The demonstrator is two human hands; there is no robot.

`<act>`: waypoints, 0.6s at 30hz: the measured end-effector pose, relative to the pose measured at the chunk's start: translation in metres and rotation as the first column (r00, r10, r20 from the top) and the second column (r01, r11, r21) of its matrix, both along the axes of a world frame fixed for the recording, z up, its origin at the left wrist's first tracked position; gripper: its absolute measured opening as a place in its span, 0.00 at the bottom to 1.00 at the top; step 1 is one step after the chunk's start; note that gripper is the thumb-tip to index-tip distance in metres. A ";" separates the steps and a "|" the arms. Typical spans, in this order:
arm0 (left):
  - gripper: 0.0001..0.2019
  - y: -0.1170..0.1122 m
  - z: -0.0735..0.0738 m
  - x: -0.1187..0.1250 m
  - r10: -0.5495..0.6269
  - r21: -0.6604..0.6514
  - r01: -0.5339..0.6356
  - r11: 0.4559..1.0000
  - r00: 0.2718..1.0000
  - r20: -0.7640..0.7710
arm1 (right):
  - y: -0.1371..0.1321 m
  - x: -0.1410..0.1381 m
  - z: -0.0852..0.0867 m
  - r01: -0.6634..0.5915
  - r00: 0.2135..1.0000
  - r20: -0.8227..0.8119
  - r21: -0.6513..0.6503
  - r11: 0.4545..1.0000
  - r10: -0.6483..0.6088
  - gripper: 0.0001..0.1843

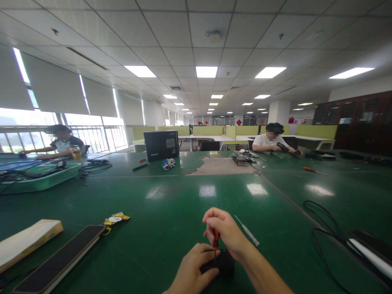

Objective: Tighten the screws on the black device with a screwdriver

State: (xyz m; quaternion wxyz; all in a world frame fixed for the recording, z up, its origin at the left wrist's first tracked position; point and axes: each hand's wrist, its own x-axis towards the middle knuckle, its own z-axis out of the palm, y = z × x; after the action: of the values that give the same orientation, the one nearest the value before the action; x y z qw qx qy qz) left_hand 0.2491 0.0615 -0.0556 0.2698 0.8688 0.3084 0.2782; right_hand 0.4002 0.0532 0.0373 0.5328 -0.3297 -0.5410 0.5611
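My right hand is closed round a small red-handled screwdriver, held upright with its tip down on a small black block lying on the green table. My left hand grips the black block from the left, fingers curled over its near side. A thin silver tool lies on the table just right of my right hand.
A phone with a yellow charm and a wooden block lie at the left. Black cables and a dark device are at the right. Further off are a black box, a green basket and two seated people.
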 end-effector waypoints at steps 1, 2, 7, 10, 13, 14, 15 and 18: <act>0.20 0.000 0.001 0.000 0.005 -0.002 -0.005 1.000 1.000 -0.002 | 0.000 -0.001 0.000 0.019 1.000 0.004 0.003 1.000 -0.019 0.09; 0.20 -0.001 0.001 0.000 0.009 -0.005 -0.009 1.000 1.000 -0.008 | 0.000 -0.001 0.001 0.051 0.999 0.013 0.013 0.999 -0.051 0.09; 0.20 0.000 0.003 0.000 0.006 -0.005 -0.006 1.000 1.000 -0.021 | 0.002 0.001 -0.001 0.187 0.981 0.038 0.060 0.981 -0.189 0.08; 0.20 0.000 0.001 0.000 0.003 -0.010 -0.004 1.000 1.000 -0.010 | 0.003 0.002 -0.002 0.076 0.997 -0.002 0.010 0.997 -0.076 0.08; 0.20 0.000 0.001 0.000 0.008 -0.020 -0.008 1.000 1.000 -0.013 | 0.001 0.003 0.000 0.013 1.000 -0.011 -0.003 1.000 -0.013 0.08; 0.21 0.000 0.001 0.000 0.009 -0.021 -0.010 1.000 1.000 -0.018 | 0.001 0.004 0.000 0.033 0.999 -0.007 0.001 0.999 -0.033 0.08; 0.20 0.000 0.001 0.000 0.009 -0.022 -0.009 1.000 1.000 -0.021 | 0.001 0.004 0.001 0.062 0.998 0.001 0.006 0.998 -0.062 0.08; 0.21 0.000 0.001 0.000 0.008 -0.016 -0.008 1.000 1.000 -0.017 | 0.001 0.004 0.000 0.120 0.993 0.010 0.010 0.993 -0.120 0.11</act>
State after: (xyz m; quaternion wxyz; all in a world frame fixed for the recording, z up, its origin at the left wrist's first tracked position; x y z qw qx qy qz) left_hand 0.2495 0.0619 -0.0551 0.2731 0.8677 0.3164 0.2692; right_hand 0.4042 0.0541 0.0373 0.5642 -0.3622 -0.5255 0.5238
